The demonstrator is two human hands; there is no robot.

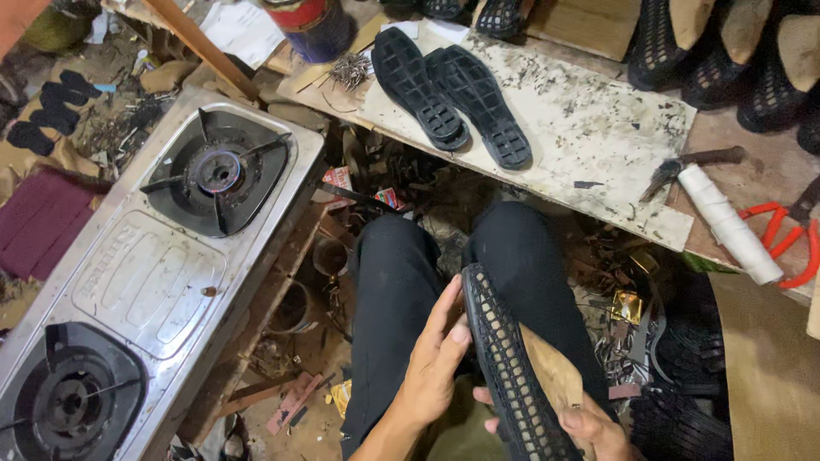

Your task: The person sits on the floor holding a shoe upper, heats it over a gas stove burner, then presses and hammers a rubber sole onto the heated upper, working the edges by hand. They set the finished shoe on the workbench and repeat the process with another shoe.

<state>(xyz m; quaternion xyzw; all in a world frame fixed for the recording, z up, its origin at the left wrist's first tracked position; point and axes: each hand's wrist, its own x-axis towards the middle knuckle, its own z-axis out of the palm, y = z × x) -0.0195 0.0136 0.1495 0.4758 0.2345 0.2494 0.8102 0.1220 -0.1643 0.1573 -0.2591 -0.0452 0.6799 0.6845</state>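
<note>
A black woven shoe upper stretched over a wooden last lies across my lap, sole side toward me. My left hand presses against its left edge, thumb on the rim. My right hand grips the wooden last from below at the heel end. Two black rubber soles lie side by side, tread up, on a stained white board beyond my knees.
A two-burner steel gas stove stands at the left. A white roll, red-handled pliers and a hammer lie at the right. More black woven shoes on lasts line the back right. Scraps litter the floor.
</note>
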